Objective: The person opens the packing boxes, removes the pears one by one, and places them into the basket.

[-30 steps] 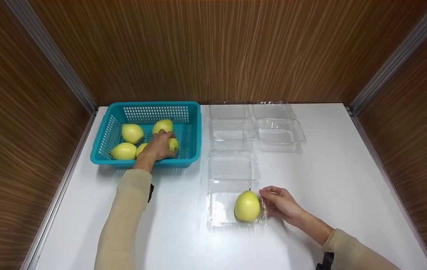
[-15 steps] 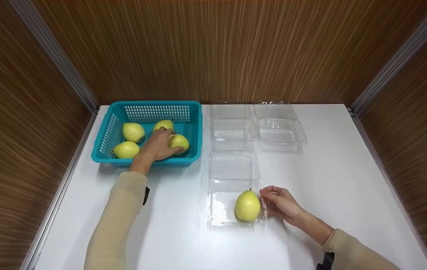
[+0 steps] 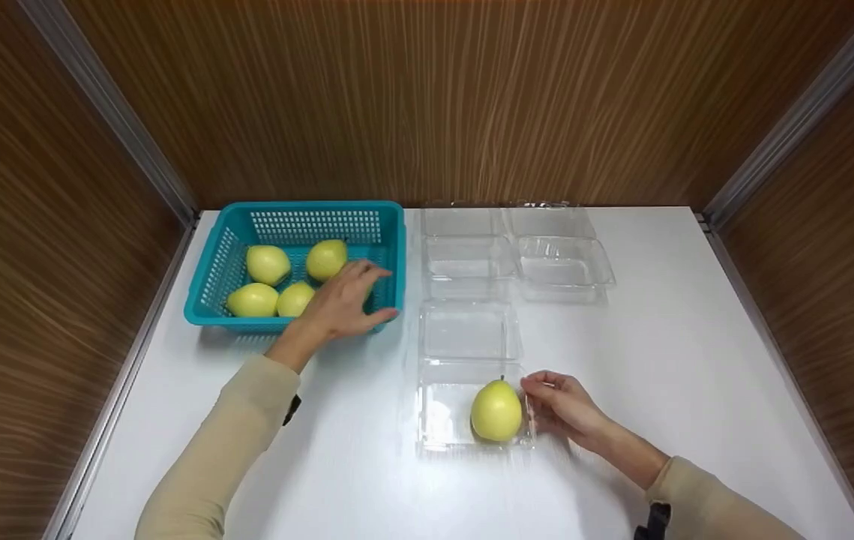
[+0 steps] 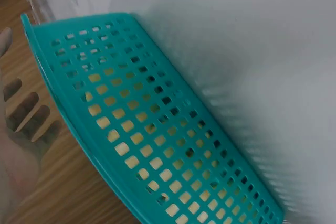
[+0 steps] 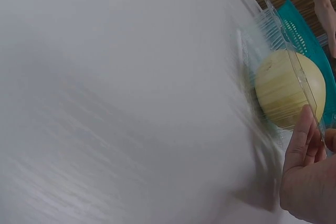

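Note:
My left hand hovers over the right end of a teal basket, thumb and fingers spread apart. In the left wrist view the same hand appears beyond the basket wall with nothing visible in it. Yellow pears lie in the basket; whatever is beneath my left hand is mostly hidden. My right hand pinches the right rim of an open clear plastic clamshell container. One pear stands upright in its right half, stem up; the right wrist view shows this pear through the clear wall.
Two more open clear containers, a left one and a right one, stand at the back of the white table. Wood-grain panels enclose the back and both sides.
My left hand has shifted right inside the basket and spread its fingers off the pear it was around. A pear it covered before now shows at its left. The right hand stays put.

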`<state>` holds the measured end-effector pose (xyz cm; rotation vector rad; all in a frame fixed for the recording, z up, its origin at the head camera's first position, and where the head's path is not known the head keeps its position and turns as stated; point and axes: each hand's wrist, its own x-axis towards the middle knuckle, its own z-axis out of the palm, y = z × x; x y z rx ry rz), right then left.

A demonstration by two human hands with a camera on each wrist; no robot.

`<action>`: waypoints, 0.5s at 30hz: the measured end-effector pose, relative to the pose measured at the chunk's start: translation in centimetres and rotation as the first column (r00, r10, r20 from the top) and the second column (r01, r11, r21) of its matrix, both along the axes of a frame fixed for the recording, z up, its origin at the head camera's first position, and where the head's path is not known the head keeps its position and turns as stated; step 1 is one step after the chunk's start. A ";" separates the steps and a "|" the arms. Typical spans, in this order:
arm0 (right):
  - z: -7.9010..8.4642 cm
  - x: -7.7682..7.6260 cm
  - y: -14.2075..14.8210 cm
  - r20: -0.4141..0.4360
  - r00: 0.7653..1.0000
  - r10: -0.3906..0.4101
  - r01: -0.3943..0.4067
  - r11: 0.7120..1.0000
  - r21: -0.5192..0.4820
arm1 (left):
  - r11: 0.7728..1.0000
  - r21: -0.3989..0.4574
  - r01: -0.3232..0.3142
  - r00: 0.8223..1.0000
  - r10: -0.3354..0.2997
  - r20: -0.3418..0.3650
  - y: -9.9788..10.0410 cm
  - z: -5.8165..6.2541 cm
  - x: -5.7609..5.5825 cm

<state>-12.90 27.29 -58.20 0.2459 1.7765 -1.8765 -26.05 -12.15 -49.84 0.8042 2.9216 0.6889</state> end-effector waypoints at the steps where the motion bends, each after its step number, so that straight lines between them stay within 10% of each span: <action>1: 0.0 0.0 0.0 0.002 1.000 -0.002 0.002 1.000 -0.001 | 1.000 0.001 0.019 1.000 -0.019 -0.010 0.3 0.0 0.2; 15: -0.1 0.0 -0.1 0.001 1.000 -0.006 0.006 1.000 -0.002 | 0.959 0.035 0.283 0.948 -0.274 -0.162 4.3 -0.5 3.7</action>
